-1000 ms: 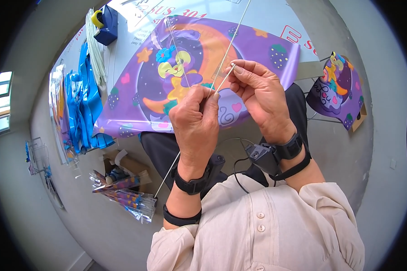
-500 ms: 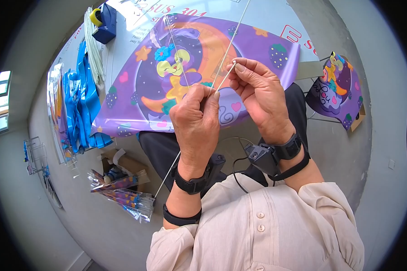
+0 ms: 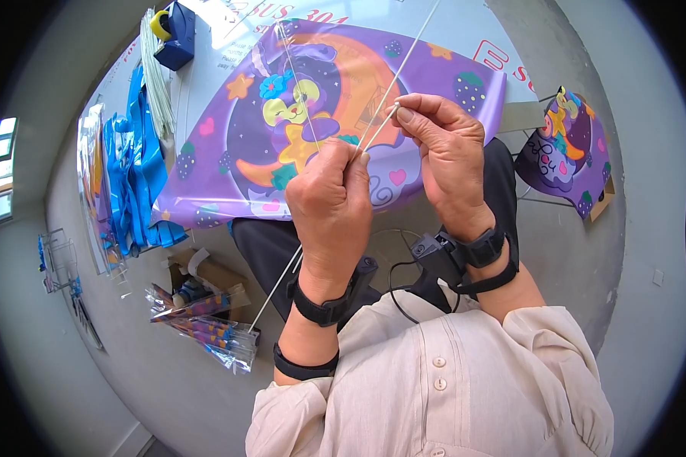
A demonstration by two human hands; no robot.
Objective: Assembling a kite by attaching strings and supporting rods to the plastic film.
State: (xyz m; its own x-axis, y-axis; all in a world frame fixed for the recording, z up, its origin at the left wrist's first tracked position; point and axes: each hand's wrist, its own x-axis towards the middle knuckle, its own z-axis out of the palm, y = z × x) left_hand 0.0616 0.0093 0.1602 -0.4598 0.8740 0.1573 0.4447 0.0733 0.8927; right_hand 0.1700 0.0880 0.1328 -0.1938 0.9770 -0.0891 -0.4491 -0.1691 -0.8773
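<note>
My left hand (image 3: pixel 328 190) is closed, thumb and bent index finger pinching two thin white rods that cross or meet there. The long white rod (image 3: pixel 408 57) slants up to the top edge. A second, shorter-looking white rod (image 3: pixel 379 129) ends at my right hand (image 3: pixel 443 145), whose thumb and index fingertip pinch its tip. Rod ends also show below my left wrist. Under both hands spreads a purple printed sheet (image 3: pixel 190 186), with a cartoon animal on an orange moon. A thin string (image 3: pixel 291 61) runs down across it to my left hand.
The sheet lies on a white table (image 3: pixel 221 91). At the left are a blue tape dispenser (image 3: pixel 177 38), pale strips (image 3: pixel 156 84) and blue plastic strips (image 3: pixel 141 167). Clear-wrapped printed packs (image 3: pixel 213 335) and a cardboard box (image 3: pixel 232 286) are on the floor. Another purple printed piece (image 3: pixel 564 156) hangs at the right.
The long rod's upper part has swung slightly right. Two rod ends now show below my left hand, where one showed before. Both hands stay nearly in place, still pinching.
</note>
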